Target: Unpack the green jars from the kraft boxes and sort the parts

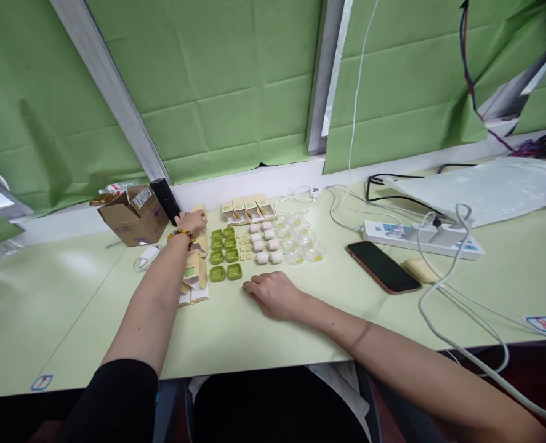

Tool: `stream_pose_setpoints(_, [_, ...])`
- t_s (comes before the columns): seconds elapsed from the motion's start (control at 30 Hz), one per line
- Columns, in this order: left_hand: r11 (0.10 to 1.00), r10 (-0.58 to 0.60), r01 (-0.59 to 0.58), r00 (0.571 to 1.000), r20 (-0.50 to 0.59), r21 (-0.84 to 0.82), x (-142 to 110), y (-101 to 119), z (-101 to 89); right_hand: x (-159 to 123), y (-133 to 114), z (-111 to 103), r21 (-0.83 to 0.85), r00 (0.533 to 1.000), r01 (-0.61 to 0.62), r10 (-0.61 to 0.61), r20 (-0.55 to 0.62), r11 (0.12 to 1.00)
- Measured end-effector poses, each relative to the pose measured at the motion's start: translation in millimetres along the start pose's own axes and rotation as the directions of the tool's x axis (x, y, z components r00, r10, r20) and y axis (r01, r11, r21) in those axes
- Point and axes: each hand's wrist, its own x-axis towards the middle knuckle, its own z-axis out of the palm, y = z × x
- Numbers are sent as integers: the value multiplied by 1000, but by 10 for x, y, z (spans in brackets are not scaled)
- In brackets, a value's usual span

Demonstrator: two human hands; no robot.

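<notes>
My left hand reaches to the back of a column of small cream boxes with open flaps. Its fingers curl over the rearmost box, partly hiding it. My right hand rests on the table with its fingers loosely curled in and nothing visible in them. Before it stand two columns of green square dishes, small yellowish pieces, pale pink rounded pieces and clear plastic domes with yellow marks. Several more cream boxes form a row behind.
A brown carton, a black cylinder and a white charger lie at the left. On the right are a phone, a cream rounded case, a power strip, loose cables and a plastic bag.
</notes>
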Motion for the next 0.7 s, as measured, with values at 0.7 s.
stream_pose_setpoints(0.7, [554, 764, -794, 604, -226, -252, -2341, 549, -47, -208, 617, -594, 258, 884, -328, 391, -256, 909])
